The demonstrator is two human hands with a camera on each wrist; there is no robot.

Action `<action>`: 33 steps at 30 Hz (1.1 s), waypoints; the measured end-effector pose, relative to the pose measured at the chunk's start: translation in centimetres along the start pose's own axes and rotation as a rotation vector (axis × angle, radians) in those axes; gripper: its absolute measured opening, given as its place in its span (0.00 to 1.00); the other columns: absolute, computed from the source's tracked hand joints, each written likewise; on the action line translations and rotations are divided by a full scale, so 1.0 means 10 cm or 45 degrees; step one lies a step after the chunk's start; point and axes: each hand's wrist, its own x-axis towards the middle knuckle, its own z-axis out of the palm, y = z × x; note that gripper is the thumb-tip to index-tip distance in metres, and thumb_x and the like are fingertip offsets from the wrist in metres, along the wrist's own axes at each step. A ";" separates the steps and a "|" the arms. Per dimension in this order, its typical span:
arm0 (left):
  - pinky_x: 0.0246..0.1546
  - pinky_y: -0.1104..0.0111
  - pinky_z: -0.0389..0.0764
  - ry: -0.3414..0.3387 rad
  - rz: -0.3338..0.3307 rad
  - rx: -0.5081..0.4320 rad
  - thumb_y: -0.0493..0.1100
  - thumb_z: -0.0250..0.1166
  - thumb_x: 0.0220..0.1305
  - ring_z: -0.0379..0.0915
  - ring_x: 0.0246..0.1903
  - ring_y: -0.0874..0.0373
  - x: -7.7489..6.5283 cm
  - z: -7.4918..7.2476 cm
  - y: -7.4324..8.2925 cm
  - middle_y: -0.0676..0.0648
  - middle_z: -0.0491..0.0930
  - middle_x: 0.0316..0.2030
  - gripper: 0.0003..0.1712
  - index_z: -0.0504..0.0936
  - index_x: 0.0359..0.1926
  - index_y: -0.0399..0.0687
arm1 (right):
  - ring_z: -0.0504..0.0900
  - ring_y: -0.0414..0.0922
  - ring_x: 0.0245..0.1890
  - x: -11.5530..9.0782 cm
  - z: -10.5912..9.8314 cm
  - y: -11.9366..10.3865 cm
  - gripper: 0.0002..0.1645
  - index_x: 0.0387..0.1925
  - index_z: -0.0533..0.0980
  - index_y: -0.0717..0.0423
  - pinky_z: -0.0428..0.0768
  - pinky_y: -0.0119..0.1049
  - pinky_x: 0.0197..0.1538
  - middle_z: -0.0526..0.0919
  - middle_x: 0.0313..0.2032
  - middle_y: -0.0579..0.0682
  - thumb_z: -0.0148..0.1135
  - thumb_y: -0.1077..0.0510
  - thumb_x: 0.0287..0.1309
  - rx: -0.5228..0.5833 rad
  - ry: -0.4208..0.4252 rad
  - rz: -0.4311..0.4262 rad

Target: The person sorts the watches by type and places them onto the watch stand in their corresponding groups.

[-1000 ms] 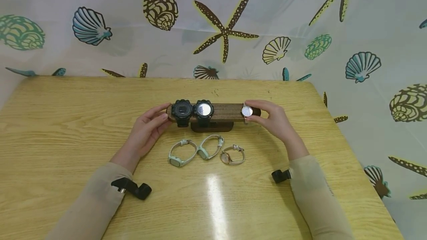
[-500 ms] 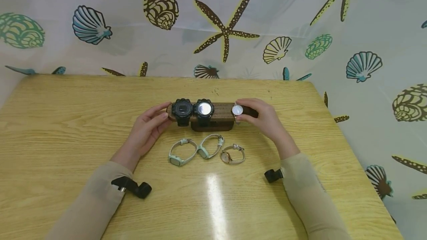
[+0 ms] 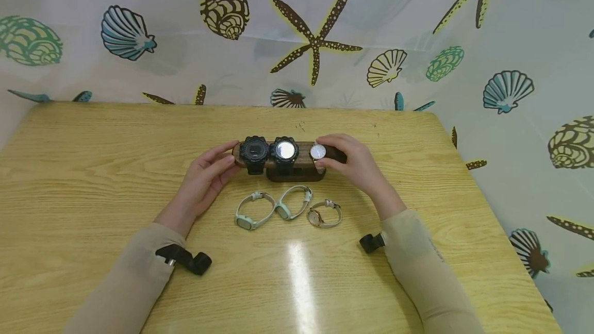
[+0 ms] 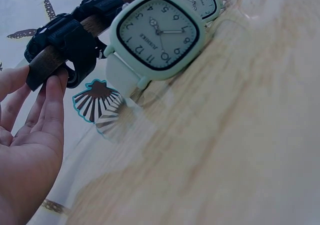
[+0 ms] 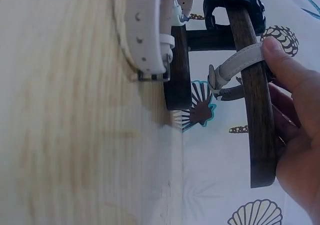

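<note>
A dark wooden watch stand carries two black digital watches side by side on its left part. My left hand holds the bar's left end, thumb and fingers on either side of it in the left wrist view. With my right hand I pinch a small round-dialled watch between thumb and fingers. Its white strap loops around the bar in the right wrist view. The bar's right end lies beneath my right palm. The stand's base shows below the bar.
Two mint-green watches and a rose-gold watch lie on the wooden table in front of the stand, straps buckled into loops. A seashell-patterned cloth hangs behind. Black camera mounts jut from both sleeves.
My right hand has slid the white-strapped watch leftward along the bar, close to the black watches. My left hand keeps its hold on the bar's left end.
</note>
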 end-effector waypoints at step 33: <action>0.52 0.67 0.78 0.003 -0.004 0.000 0.31 0.55 0.69 0.77 0.46 0.57 0.02 -0.01 0.00 0.46 0.76 0.50 0.22 0.74 0.63 0.42 | 0.70 0.52 0.60 0.11 0.08 -0.12 0.40 0.62 0.71 0.61 0.67 0.43 0.65 0.76 0.57 0.56 0.73 0.50 0.49 -0.248 -0.181 -0.032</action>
